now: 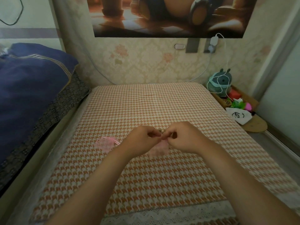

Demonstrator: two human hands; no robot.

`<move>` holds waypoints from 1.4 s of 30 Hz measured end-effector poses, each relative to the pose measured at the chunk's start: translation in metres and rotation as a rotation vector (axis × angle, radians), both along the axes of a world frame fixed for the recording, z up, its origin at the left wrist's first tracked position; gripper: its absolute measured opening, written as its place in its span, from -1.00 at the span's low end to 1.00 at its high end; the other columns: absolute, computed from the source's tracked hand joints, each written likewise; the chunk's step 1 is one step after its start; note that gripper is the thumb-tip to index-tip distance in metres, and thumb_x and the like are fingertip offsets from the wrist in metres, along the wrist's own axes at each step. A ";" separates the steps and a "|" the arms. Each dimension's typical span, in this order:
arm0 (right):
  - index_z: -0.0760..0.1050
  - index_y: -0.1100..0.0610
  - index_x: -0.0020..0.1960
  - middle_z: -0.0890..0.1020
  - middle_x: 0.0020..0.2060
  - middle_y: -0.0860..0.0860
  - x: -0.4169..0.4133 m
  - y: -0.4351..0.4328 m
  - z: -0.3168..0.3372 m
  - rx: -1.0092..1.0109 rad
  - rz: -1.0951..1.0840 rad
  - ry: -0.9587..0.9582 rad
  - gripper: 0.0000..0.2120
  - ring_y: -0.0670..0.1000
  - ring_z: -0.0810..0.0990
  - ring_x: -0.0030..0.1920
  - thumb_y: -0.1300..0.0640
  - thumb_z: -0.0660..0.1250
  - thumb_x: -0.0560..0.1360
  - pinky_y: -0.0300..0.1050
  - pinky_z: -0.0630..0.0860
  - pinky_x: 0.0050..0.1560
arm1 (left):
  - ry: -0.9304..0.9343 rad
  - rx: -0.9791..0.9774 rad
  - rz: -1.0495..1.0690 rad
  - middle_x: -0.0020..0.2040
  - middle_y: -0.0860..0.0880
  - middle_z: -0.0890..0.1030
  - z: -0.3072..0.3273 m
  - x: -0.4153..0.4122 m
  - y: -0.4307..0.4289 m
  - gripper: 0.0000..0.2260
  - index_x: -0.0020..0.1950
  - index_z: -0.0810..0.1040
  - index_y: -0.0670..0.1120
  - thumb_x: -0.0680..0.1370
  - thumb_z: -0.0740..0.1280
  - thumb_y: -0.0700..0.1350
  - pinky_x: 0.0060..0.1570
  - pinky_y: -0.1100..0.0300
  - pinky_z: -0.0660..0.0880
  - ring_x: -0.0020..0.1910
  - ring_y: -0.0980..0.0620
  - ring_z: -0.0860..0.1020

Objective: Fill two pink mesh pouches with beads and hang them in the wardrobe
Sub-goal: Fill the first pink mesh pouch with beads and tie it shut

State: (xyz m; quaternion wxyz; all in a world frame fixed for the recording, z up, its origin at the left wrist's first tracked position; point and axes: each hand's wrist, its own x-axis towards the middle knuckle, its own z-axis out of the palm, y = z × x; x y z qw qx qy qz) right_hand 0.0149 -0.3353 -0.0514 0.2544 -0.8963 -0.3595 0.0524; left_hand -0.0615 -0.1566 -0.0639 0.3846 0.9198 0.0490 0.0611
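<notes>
A bedside surface covered in orange-and-white houndstooth cloth, with 2 hands meeting over its middle.

The left hand and the right hand have their fingers curled, and each pinches the top edge of 1 pink mesh pouch. It hangs between and below them; whether its bottom touches the cloth cannot be told. A small cluster of pale beads shows just behind the fingertips, but it is unclear if they are held or lying on the cloth. The second pouch lies flat on the cloth just left of the left hand, ribbons loose. Navy bedding is piled at the left, a poster hangs on the wallpapered wall, and a plush toy sits at the far right corner.
</notes>
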 end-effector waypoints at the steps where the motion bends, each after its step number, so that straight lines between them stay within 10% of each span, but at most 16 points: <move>1: 0.73 -0.13 0.03 0.71 -0.08 -0.23 0.001 -0.003 -0.001 0.007 -0.004 0.003 -0.81 -0.19 0.64 -0.11 0.07 0.38 0.52 -0.06 0.65 -0.04 | -0.009 0.006 0.001 -0.08 0.16 0.65 0.001 0.002 -0.001 -0.87 0.05 0.67 0.08 0.55 0.37 0.03 -0.08 0.20 0.57 -0.13 0.16 0.61; 8: 0.74 -0.09 -0.03 0.71 -0.28 -0.01 0.005 -0.008 -0.008 0.047 -0.015 0.020 -0.78 -0.01 0.47 -0.45 0.07 0.31 0.58 -0.05 0.38 -0.43 | -0.090 -0.012 0.265 0.03 0.04 0.66 -0.020 0.028 0.023 -0.77 0.12 0.60 0.04 0.62 0.22 -0.21 -0.22 0.10 0.58 -0.12 0.01 0.62; 13: 0.73 -0.02 -0.11 0.65 -0.28 -0.19 0.000 0.003 -0.012 0.073 -0.021 0.018 -0.78 0.13 0.65 -0.30 0.06 0.32 0.59 0.16 0.62 -0.28 | 0.005 0.295 0.170 0.33 -0.08 0.50 -0.057 0.043 0.032 -0.62 0.40 0.51 0.00 0.59 0.26 -0.25 0.23 0.09 0.46 0.22 -0.07 0.51; 26: 0.73 0.05 -0.05 0.62 -0.12 -0.21 0.009 0.002 -0.019 0.096 -0.034 -0.031 -0.76 0.02 0.62 -0.28 0.10 0.28 0.61 0.13 0.63 -0.22 | -0.094 0.024 0.263 -0.08 0.07 0.61 -0.039 0.049 0.027 -0.86 0.10 0.58 -0.05 0.56 0.41 -0.08 -0.29 0.35 0.45 -0.21 0.18 0.55; 42: 0.72 -0.07 -0.02 0.68 -0.23 -0.08 -0.002 -0.006 -0.014 0.127 -0.031 -0.009 -0.79 0.08 0.66 -0.22 0.02 0.29 0.58 0.18 0.63 -0.15 | -0.124 0.155 0.073 0.00 0.12 0.48 0.000 0.013 -0.016 -0.92 -0.01 0.63 0.01 0.55 0.41 -0.01 -0.24 0.44 0.36 -0.13 0.20 0.52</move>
